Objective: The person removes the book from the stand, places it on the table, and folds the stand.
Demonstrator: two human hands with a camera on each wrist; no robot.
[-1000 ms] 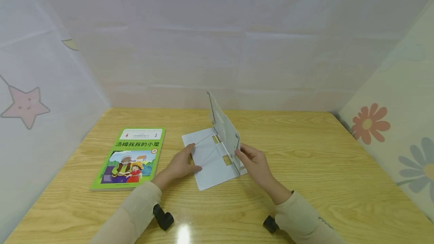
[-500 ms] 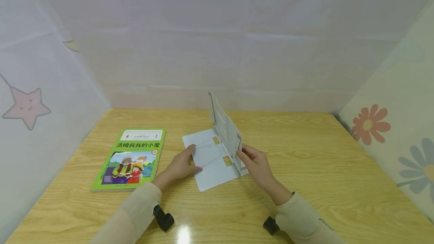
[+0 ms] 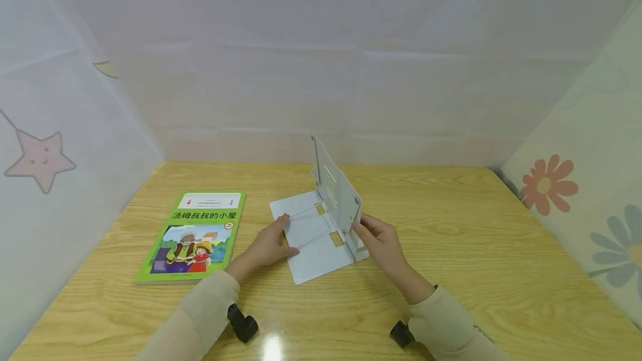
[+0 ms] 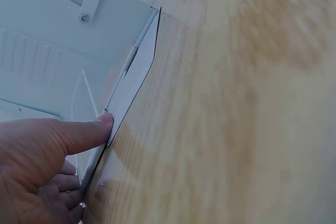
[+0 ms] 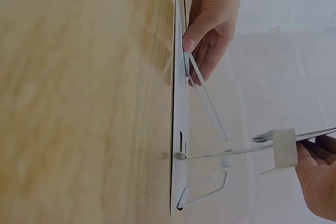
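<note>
A white metal book stand (image 3: 313,263) rests on the table in the head view, its slotted panel (image 3: 326,180) raised from the base at a steep angle. My left hand (image 3: 266,245) holds the base's left edge; the left wrist view shows the thumb (image 4: 89,136) on that edge with the other fingers curled beside it. At the panel's near edge, my right hand (image 3: 382,243) pinches the metal between thumb and fingers. Two thin wire arms, one of them a wire loop (image 5: 207,98), rise from the base in the right wrist view.
A green picture book (image 3: 193,210) lies flat on the wooden table (image 3: 451,227) left of the stand. Pale printed sheets (image 3: 326,82) enclose the table at the back and both sides. A dark wrist camera (image 3: 242,323) sits on the left sleeve.
The raised panel has tipped a little to the right, and my right hand has shifted slightly right with it. My left hand stays on the base edge.
</note>
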